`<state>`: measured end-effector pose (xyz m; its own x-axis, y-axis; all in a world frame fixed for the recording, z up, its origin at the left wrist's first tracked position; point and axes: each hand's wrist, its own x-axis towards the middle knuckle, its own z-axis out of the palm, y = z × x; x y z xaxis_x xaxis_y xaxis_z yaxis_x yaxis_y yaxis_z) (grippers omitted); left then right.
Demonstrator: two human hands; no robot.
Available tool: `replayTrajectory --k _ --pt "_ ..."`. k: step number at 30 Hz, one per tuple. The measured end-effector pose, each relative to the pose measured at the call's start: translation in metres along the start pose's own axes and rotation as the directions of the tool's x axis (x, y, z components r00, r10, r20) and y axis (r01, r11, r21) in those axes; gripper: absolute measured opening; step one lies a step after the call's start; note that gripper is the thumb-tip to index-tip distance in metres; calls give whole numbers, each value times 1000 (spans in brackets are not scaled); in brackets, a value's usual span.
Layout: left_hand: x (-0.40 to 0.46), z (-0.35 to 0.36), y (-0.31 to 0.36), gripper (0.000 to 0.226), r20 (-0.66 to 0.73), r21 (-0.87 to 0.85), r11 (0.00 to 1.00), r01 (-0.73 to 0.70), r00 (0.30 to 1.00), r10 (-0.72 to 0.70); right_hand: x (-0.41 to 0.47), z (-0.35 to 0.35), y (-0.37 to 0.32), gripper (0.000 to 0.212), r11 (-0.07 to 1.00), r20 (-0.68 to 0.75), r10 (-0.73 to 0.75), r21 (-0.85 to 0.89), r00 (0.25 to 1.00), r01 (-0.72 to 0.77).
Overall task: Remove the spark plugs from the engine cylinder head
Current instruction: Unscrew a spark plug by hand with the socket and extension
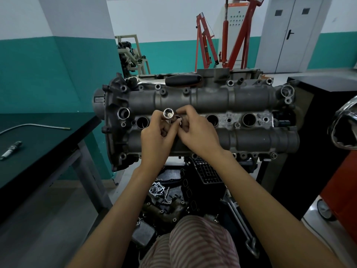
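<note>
At frame centre, the left hand grips a socket with a pale plug tip showing inside. The right hand pinches beside it over the second well, though what it holds is unclear. On the cylinder head, the visible wells look empty. One spark plug already lies on the table, far left.

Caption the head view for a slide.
Both hands hold a spark plug socket over the cylinder head.
</note>
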<state>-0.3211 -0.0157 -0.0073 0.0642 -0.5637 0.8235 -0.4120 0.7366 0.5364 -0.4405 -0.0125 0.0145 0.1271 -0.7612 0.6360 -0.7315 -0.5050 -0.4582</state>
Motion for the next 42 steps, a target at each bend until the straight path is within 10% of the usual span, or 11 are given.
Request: replayTrajectory --k 42 --pt "-3 -2 -7 20 66 20 998 -51 997 50 -1 6 3 15 980 -25 -104 -175 994 98"
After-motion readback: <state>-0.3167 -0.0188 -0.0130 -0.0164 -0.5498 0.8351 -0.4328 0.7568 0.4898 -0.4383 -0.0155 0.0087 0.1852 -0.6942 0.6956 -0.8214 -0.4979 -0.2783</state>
